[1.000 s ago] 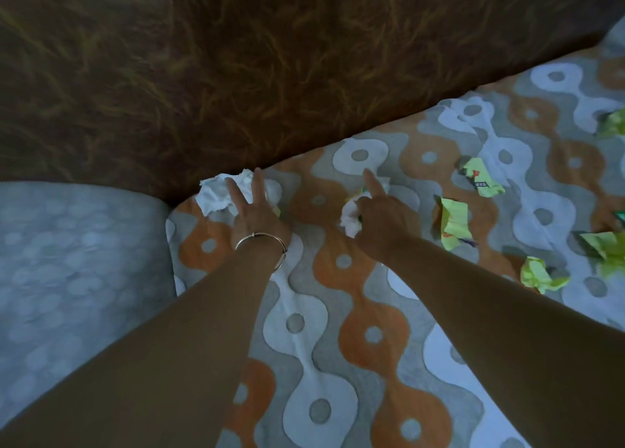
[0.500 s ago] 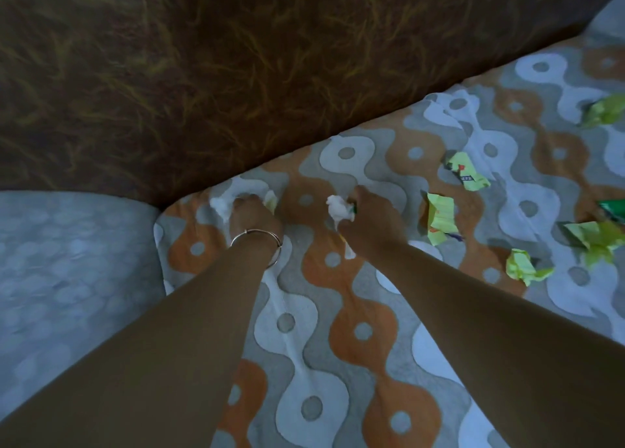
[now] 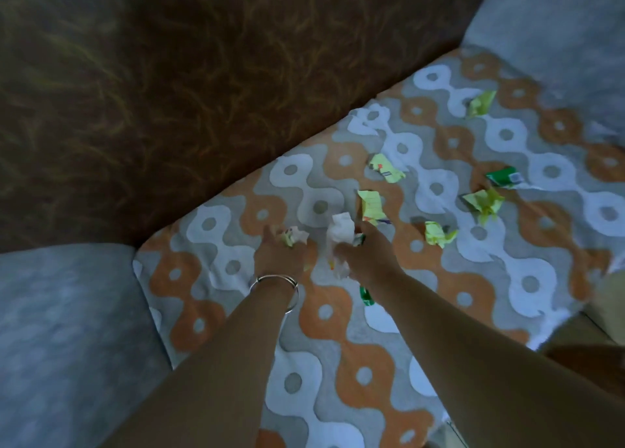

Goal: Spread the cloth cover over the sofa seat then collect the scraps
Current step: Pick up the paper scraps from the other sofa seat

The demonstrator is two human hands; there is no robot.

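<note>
The cover (image 3: 338, 326), patterned in orange, grey and white waves, lies spread flat over the sofa seat, reaching the brown backrest (image 3: 169, 92) at 12 o'clock and the grey armrest (image 3: 67, 329) at 9 o'clock.

Both bare arms reach in from 6 o'clock to the middle of the cover. The left hand (image 3: 279, 258), with a thin bangle (image 3: 275, 287) on the wrist, has its fingers curled around a small crumpled white-and-green scrap (image 3: 293, 236). The right hand (image 3: 367, 254), just beside it toward 3 o'clock, has its fingers closed on a larger white wad (image 3: 340, 234) that sticks up above the fist and hangs below it. A small green bit (image 3: 365, 295) shows just under the right wrist; whether it lies on the cover or is held I cannot tell.

More scraps lie loose on the cover from 1 to 3 o'clock of the hands: a yellow-green piece (image 3: 372, 207) touching or nearly touching the right fingers, another (image 3: 438, 233) near it, one (image 3: 387, 167) farther up, a crumpled one (image 3: 484, 202) well apart, a dark green wrapper (image 3: 504, 177) beside that, and a last piece (image 3: 480, 103) near the far armrest (image 3: 558, 24).
</note>
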